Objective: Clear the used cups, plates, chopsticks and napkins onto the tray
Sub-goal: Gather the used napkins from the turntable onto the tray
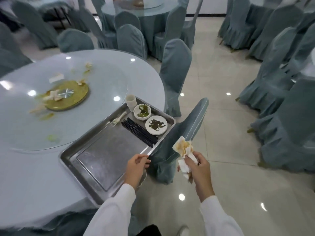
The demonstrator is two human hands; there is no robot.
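Stained napkins (185, 151) in right hand (198, 169)

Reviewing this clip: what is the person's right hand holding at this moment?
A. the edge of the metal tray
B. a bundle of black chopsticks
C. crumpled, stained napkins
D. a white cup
C: the right hand grips crumpled, stained napkins out past the tray's edge, while the black chopsticks and white cup already lie on the metal tray, whose edge the left hand holds.

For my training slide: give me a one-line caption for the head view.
Left hand grips the tray rim while the right hand holds stained napkins beside it.
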